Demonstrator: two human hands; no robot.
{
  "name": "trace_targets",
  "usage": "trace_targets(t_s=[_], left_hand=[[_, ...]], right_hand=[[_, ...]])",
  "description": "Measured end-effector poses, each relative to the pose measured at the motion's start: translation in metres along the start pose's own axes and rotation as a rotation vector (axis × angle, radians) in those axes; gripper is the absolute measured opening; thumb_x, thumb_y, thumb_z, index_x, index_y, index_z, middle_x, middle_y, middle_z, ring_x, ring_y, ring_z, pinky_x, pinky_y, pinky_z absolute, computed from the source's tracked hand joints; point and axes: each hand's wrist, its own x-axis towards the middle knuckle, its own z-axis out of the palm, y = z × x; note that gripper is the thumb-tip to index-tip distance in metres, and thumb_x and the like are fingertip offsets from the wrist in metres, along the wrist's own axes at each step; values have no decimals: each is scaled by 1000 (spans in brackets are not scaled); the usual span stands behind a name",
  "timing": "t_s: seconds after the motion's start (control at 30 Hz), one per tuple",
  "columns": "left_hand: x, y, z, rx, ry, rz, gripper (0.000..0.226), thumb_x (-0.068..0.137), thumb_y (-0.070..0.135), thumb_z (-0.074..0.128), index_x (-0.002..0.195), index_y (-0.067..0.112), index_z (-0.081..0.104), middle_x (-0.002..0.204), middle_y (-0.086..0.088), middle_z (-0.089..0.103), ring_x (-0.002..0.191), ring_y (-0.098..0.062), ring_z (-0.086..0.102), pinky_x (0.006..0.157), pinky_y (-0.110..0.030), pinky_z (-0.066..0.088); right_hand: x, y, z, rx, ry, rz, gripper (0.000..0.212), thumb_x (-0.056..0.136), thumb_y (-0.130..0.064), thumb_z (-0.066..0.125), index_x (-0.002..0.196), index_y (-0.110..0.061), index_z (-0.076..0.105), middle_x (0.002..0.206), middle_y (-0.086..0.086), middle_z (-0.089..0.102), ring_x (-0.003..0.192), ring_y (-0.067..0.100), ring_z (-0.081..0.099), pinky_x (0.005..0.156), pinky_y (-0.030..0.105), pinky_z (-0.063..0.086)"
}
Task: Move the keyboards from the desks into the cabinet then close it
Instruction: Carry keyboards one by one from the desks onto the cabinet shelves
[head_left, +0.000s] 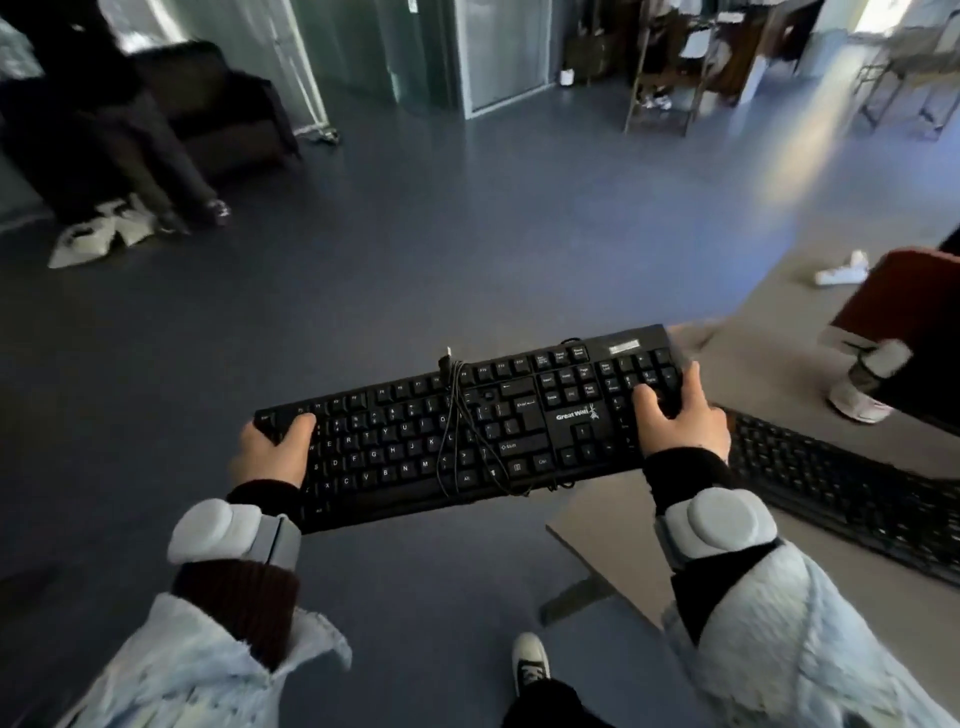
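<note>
I hold a black keyboard (405, 436) level in the air over the floor, its cable wound around its middle. My left hand (275, 449) grips its left end and my right hand (685, 421) grips its right end, thumbs on the keys. A second black keyboard (852, 493) lies on the grey desk (613, 525) at the right, just beyond my right wrist. No cabinet can be told apart in this view.
Dark blue floor spreads ahead. A person sits on a dark sofa (218, 104) at the far left, with white bags (98, 234) by their feet. Another person's legs and white shoe (857, 402) stand at the right. Wooden shelving (675, 67) stands far back.
</note>
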Motion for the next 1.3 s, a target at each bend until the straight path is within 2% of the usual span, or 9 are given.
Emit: trace_targets(t_s=[0.13, 0.33, 0.43, 0.67, 0.8, 0.93, 1.03, 1.2, 1.3], left_hand=[[84, -10, -42, -1, 150, -126, 64, 84, 42, 53, 139, 14, 36, 136, -18, 50, 122, -38, 50, 87, -37, 36], [199, 4, -113, -48, 345, -245, 67, 84, 43, 54, 141, 13, 35, 139, -19, 49, 124, -39, 49, 101, -39, 37], [246, 0, -150, -117, 391, -313, 82, 75, 50, 55, 145, 13, 33, 142, -21, 45, 125, -39, 48, 107, -41, 37], [365, -32, -224, -377, 516, -536, 104, 59, 60, 52, 150, 17, 25, 149, -21, 38, 129, -40, 44, 108, -45, 37], [443, -40, -276, -452, 534, -564, 92, 68, 57, 56, 145, 10, 36, 142, -22, 46, 126, -39, 48, 108, -44, 38], [529, -30, -359, -340, 753, -525, 68, 85, 43, 55, 139, 5, 40, 138, -23, 50, 123, -40, 50, 104, -43, 40], [584, -25, -416, -308, 862, -526, 72, 85, 41, 55, 144, 5, 35, 143, -23, 44, 129, -40, 45, 109, -47, 36], [638, -30, -470, -82, 1076, -584, 72, 87, 41, 56, 146, 8, 32, 149, -22, 37, 135, -38, 37, 108, -40, 27], [684, -56, -514, -224, 1165, -674, 75, 85, 48, 53, 146, 9, 33, 148, -23, 39, 133, -40, 39, 109, -43, 29]], right_hand=[[30, -88, 102, -23, -137, -104, 71, 84, -49, 47, 148, -32, 20, 129, 25, 48, 126, 40, 42, 105, 44, 33], [65, -240, 246, -44, -400, -255, 69, 84, -50, 45, 146, -33, 22, 126, 21, 52, 124, 39, 44, 104, 45, 36], [64, -309, 315, -56, -476, -347, 69, 83, -51, 45, 146, -35, 22, 125, 19, 51, 123, 38, 44, 102, 45, 38], [31, -442, 497, -127, -646, -533, 70, 82, -52, 44, 146, -38, 21, 124, 19, 49, 120, 39, 46, 100, 45, 42], [4, -519, 589, -161, -716, -587, 71, 81, -53, 44, 146, -38, 21, 124, 19, 49, 118, 39, 47, 98, 49, 44], [-42, -617, 691, -173, -772, -716, 72, 83, -53, 45, 147, -35, 18, 129, 24, 48, 122, 42, 43, 103, 47, 38], [-78, -673, 759, -192, -814, -777, 75, 83, -54, 45, 148, -33, 14, 130, 24, 45, 124, 41, 40, 104, 48, 36], [-131, -743, 860, -210, -908, -874, 77, 82, -54, 46, 149, -32, 13, 132, 24, 43, 125, 41, 38, 105, 48, 34], [-182, -796, 942, -209, -1036, -975, 77, 83, -53, 46, 149, -32, 13, 134, 24, 42, 126, 41, 38, 108, 46, 32]])
